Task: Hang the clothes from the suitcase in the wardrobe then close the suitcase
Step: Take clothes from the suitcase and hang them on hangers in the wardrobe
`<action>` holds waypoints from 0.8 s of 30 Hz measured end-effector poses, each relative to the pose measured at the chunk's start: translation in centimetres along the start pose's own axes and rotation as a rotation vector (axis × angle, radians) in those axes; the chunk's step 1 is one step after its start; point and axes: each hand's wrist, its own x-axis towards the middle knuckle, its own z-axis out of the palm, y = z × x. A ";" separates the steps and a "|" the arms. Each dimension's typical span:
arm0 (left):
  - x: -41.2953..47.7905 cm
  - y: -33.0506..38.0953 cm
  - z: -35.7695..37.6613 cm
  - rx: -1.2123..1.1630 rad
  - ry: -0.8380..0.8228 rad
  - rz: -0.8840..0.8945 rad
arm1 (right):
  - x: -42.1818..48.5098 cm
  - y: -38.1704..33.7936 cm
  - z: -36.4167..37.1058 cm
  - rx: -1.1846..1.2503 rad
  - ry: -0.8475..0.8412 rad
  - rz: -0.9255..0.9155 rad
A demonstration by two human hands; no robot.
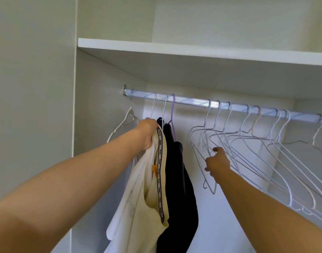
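The left hand (147, 134) grips the top of a cream garment (147, 189), which hangs bunched just beside a dark garment (176, 179) already on the rail (189, 101). The right hand (217, 162), fingers curled, touches the nearest of the empty hangers (248, 138); whether it grips the wire is unclear. A shelf (174, 48) sits above.

This is looking like a bedroom corner of a home. A white built-in wardrobe (101, 79) is filling the view: a shelf (193, 50) is running above a metal clothes rail (193, 102), where empty wire hangers (248, 114) and a dark garment (178, 179) are hanging.
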 end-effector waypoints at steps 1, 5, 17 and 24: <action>0.5 -0.1 0.0 0.019 0.012 0.000 | 0.7 0.0 0.2 0.019 0.019 0.022; 1.4 -0.2 -0.1 0.097 0.014 -0.008 | 1.3 -1.1 0.0 -0.049 0.042 0.006; -5.1 -1.1 -0.4 -0.050 -0.010 0.026 | -6.8 -0.2 -2.6 0.182 0.075 -0.130; -14.0 -1.9 -0.5 -0.102 0.037 0.011 | -14.7 3.3 -7.0 0.320 0.035 -0.107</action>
